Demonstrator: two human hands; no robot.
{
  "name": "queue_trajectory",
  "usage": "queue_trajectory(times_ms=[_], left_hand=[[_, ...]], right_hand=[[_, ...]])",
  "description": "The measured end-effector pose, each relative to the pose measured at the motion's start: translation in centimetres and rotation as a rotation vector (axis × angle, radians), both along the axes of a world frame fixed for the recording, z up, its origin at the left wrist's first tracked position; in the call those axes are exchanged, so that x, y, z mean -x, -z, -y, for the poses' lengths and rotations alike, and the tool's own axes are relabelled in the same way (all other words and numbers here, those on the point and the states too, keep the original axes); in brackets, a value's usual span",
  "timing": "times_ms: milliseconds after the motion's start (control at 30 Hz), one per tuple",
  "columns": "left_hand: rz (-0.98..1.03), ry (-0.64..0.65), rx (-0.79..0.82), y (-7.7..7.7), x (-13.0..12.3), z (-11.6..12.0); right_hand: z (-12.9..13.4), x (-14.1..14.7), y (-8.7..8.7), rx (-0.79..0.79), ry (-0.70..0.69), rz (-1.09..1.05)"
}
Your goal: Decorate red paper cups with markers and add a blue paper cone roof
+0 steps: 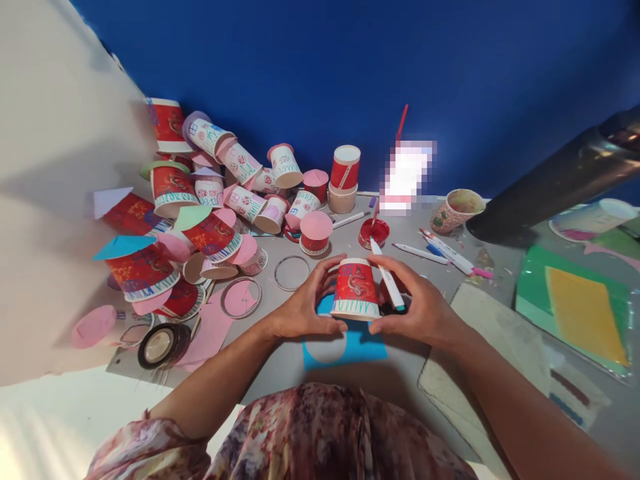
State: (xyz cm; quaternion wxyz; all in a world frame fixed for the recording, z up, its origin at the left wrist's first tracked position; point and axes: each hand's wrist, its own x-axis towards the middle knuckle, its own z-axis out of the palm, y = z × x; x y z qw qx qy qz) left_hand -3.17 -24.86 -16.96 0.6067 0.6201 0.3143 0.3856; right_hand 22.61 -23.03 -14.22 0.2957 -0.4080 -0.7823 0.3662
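Between both hands is a red paper cup (pixel 357 288), upside down, with blue and white drawn patterns and teal zigzag strokes around its wide lower rim. My left hand (pixel 307 303) is closed around its left side. On the other side, the fingers and thumb of my right hand (pixel 420 300) grip the cup's right edge. That hand also carries a white marker (pixel 387 277) with a teal end, slanting across its fingers. Below the cup lies a sheet of blue paper (pixel 345 352) with a rounded cut-out, partly hidden by the cup and hands.
At left, several decorated cups (pixel 140 270) with paper tops are heaped against the wall. Metal rings (pixel 241 298) and a roll of black tape (pixel 159 345) lie nearer. Beyond the hands are a red dish (pixel 374 233), loose markers (pixel 450 253), a patterned cup (pixel 457 210) and a dark cylinder (pixel 550 177).
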Motion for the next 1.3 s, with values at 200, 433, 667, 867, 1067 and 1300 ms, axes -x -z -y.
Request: queue_trajectory(times_ms=[200,433,667,867,1067,1300], left_hand=[[-0.349,-0.097,-0.345,-0.5,0.3,0.4],[-0.428,-0.139,-0.392,-1.1,0.0,0.6],[-0.389,-0.250,-0.368,-1.3,-0.1,0.6],[-0.368,-0.255,-0.363,-1.5,-0.1,0.6],[-0.348,-0.259,-0.373,-1.4,-0.2,0.6],[-0.308,-0.278,-0.301,-0.9,-0.3,0.5]], right_hand=[[0.0,0.6,0.6,-0.148,-0.071,0.198],[0.2,0.4,0.7,-0.109,-0.094,0.108],[1.1,0.0,-0.3,-0.150,0.083,-0.274],[1.4,0.5,-1.2,-0.266,0.041,-0.313],[1.5,0.7,-1.0,-0.260,0.055,-0.247],[1.4,0.7,-0.9,-0.286,0.021,-0.248]])
